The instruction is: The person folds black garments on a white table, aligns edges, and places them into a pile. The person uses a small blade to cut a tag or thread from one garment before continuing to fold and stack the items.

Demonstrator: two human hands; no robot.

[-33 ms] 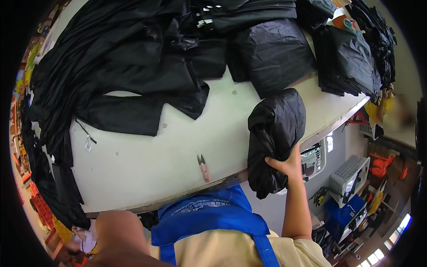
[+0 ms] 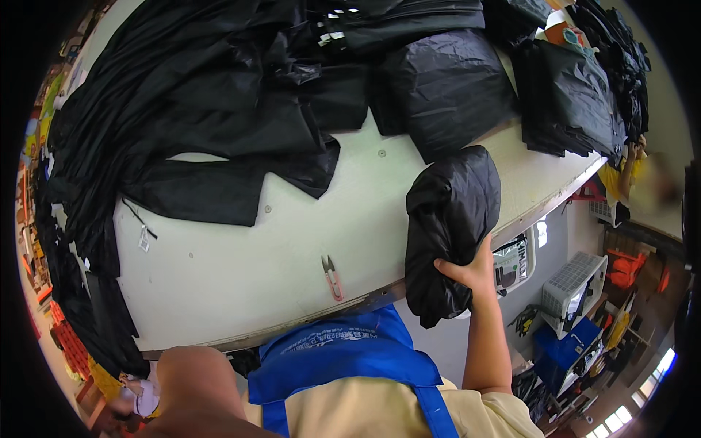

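My right hand (image 2: pixel 473 273) grips a folded bundle of black, slightly shiny fabric (image 2: pixel 454 212). Its thumb lies across the near side, and the other fingers are hidden behind the cloth. The bundle stands at the table's front edge, partly overhanging it. Only a bent part of my left arm (image 2: pixel 196 379) shows at the lower left; the hand itself is out of sight. A pair of pink-handled thread snips (image 2: pixel 332 279) lies on the pale table (image 2: pixel 241 285), left of the bundle, points facing away from me.
Black garments (image 2: pixel 212 109) spread over the table's left and far side, one with a white tag (image 2: pixel 144 239). Folded black stacks (image 2: pixel 453 87) stand beyond the bundle, with another pile (image 2: pixel 569 102) to the right. Grey crates (image 2: pixel 573 288) sit at right. A person in yellow (image 2: pixel 621 179) is at far right.
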